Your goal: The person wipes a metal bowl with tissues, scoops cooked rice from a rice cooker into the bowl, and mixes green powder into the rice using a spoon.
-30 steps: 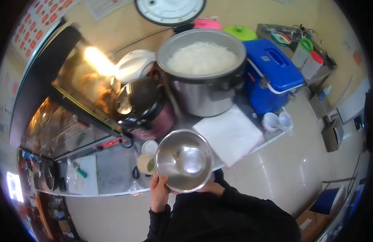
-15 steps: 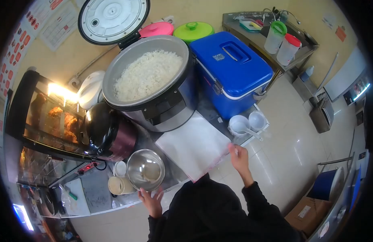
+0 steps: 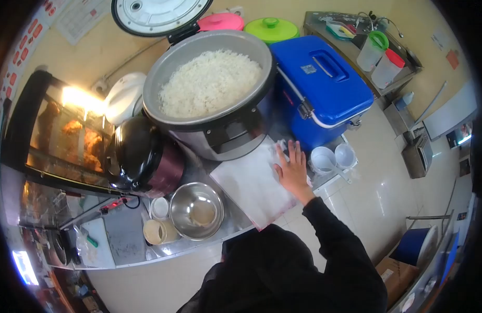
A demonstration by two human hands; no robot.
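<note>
right hand (image 3: 292,169) splayed, unclenched, over white paper sheets (image 3: 251,183) on the table (image 3: 127,237) (left hand hidden, state indeterminable); rice cooker (image 3: 199,142) and blue cooler box (image 3: 320,95) block the far side; cups (image 3: 322,155), steel bowl (image 3: 196,209) flank.

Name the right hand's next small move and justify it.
Probably curl the right hand to pinch an edge of the white sheets: it is spread open over their right side, and the steel bowl stands beside them.
</note>
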